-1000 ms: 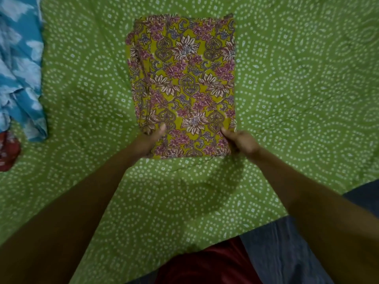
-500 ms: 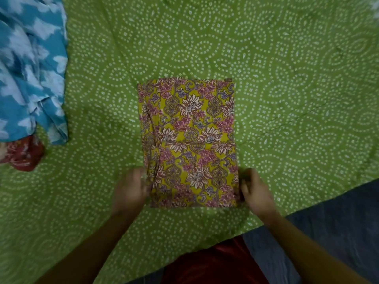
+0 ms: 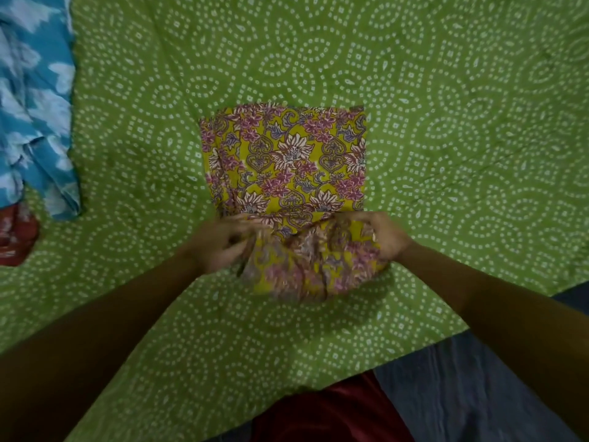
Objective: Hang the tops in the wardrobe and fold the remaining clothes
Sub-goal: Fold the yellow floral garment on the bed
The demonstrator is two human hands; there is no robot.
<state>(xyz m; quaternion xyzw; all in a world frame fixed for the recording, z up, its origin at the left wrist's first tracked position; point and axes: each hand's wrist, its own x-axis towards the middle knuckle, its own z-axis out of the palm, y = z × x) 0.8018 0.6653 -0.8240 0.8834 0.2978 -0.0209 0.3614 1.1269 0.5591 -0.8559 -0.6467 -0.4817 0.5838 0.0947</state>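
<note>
Head view, looking straight down at a bed spread with a green bedsheet (image 3: 446,122) dotted in white rings. Dead centre lies the yellow floral garment (image 3: 287,161), folded into a neat rectangle, its far edge pointing to 12 o'clock and its near end lifted off the sheet. That near end bunches and curls up and over toward the flat part, blurred by motion, with the print's paler reverse side showing.

The left hand (image 3: 220,244) sits at the garment's 7 o'clock corner, fingers curled and pinching the cloth's left edge. The right hand (image 3: 387,237) is at the 5 o'clock corner, fingers wrapped around the right edge of the raised fold. Both forearms reach in from the lower corners of the frame, one on each side of the garment.

Out at 9 o'clock, well apart from the floral piece, a blue and white cloth (image 3: 35,106) lies rumpled along the left border. Just below it, at about 8 o'clock, a red cloth (image 3: 14,237) peeks in, touching the blue one's lower edge. At 6 o'clock a dark red fabric (image 3: 328,413) shows at the bottom edge, with a grey-blue floor (image 3: 478,393) at 5 o'clock beyond the sheet's edge.
</note>
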